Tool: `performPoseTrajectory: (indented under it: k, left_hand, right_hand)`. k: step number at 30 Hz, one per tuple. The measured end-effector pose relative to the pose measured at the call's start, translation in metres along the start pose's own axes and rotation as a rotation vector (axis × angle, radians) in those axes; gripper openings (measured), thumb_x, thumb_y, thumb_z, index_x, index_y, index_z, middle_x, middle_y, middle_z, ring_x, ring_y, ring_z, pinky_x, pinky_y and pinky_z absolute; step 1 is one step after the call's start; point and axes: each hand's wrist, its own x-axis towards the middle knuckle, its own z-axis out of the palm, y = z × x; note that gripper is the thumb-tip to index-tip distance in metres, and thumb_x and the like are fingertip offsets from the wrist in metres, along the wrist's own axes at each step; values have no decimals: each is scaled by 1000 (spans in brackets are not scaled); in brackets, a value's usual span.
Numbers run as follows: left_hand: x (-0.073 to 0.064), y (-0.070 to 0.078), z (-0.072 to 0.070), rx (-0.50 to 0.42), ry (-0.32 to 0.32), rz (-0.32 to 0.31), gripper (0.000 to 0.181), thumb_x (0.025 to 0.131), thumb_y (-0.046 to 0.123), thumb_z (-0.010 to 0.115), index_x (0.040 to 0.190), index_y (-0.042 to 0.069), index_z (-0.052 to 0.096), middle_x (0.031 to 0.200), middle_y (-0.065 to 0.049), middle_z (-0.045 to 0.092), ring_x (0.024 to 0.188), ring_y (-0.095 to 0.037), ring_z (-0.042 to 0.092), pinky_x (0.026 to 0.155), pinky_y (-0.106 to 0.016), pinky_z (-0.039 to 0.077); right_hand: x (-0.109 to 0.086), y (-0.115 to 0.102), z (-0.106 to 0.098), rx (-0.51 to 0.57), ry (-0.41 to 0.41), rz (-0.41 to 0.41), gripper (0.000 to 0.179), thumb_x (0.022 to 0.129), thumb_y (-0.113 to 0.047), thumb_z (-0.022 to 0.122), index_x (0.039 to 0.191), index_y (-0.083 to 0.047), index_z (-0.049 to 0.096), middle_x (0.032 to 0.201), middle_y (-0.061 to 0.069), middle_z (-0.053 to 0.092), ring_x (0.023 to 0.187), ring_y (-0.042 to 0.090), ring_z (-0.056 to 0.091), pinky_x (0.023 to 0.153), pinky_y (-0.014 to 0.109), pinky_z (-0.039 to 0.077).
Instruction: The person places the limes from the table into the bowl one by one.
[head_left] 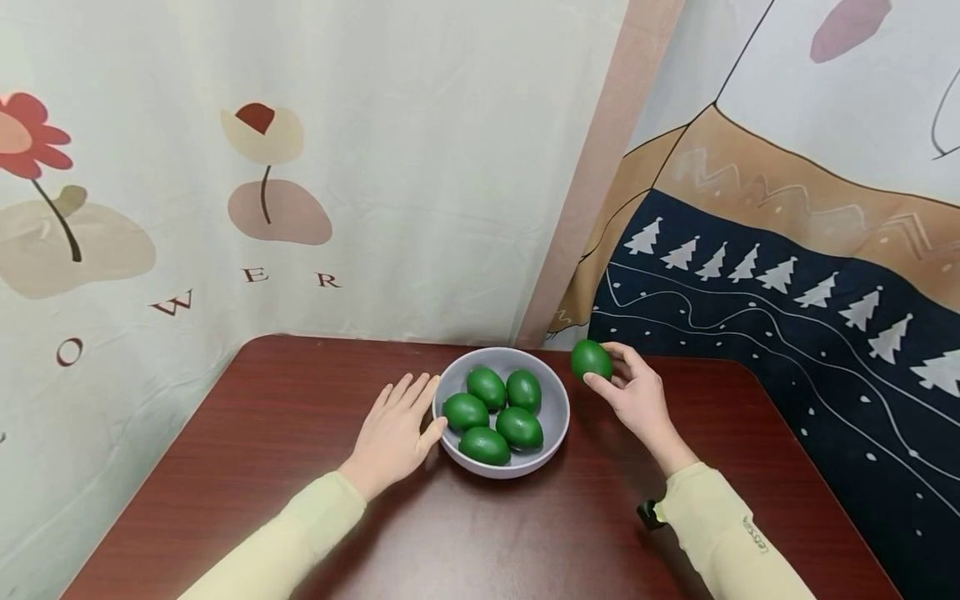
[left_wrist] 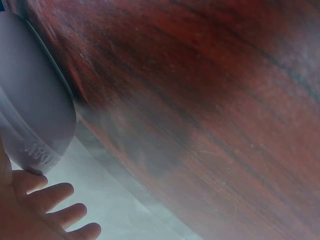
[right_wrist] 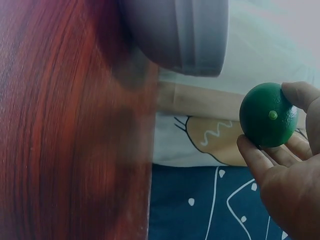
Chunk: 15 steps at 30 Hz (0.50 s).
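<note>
A grey-lilac bowl point(head_left: 501, 473) stands on the table with several green limes point(head_left: 484, 446) inside it. My left hand point(head_left: 393, 433) lies along the bowl's left side, fingers straight, the thumb at the rim. In the left wrist view the fingertips point(left_wrist: 62, 192) show beside the bowl's outer wall point(left_wrist: 37, 95). Right of the bowl, my right hand point(head_left: 633, 396) pinches one lime point(head_left: 592, 360) between thumb and fingers, raised above the table. The right wrist view shows that lime point(right_wrist: 267, 115) with its small pale stem end facing the camera.
The dark red wooden table point(head_left: 262, 433) has rounded far corners. Behind it hangs a pale curtain point(head_left: 420, 167) with flower prints, and a dark blue printed cloth point(head_left: 675, 317) hangs at the right. A black band point(head_left: 649, 515) shows at the right sleeve.
</note>
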Motion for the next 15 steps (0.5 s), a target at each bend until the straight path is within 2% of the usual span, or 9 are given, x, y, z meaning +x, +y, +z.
performPoseTrajectory:
  k: [3, 6, 15]
  left_hand:
    - [0, -1, 1, -1, -3, -2, 65, 103, 44, 55, 156, 7, 45, 157, -16, 48, 150, -40, 37, 124, -57, 24]
    - [0, -1, 2, 3, -2, -1, 65, 103, 44, 55, 156, 7, 46, 157, -16, 48, 150, -40, 37, 124, -57, 24]
    - [0, -2, 3, 5, -5, 3, 65, 103, 45, 54, 157, 8, 45, 157, -15, 48, 150, -39, 37, 124, -57, 24]
  right_hand:
    - [-1, 0, 2, 6, -15, 2, 54, 91, -13, 80, 139, -3, 57, 134, 20, 63, 120, 34, 66, 92, 12, 52]
    - [-1, -2, 3, 17, -25, 5, 55, 91, -12, 81, 139, -3, 57, 133, 20, 64, 119, 34, 67, 90, 10, 51]
    - [-6, -4, 7, 19, -45, -3, 54, 90, -12, 81, 138, -3, 58, 132, 21, 65, 117, 34, 68, 94, 25, 57]
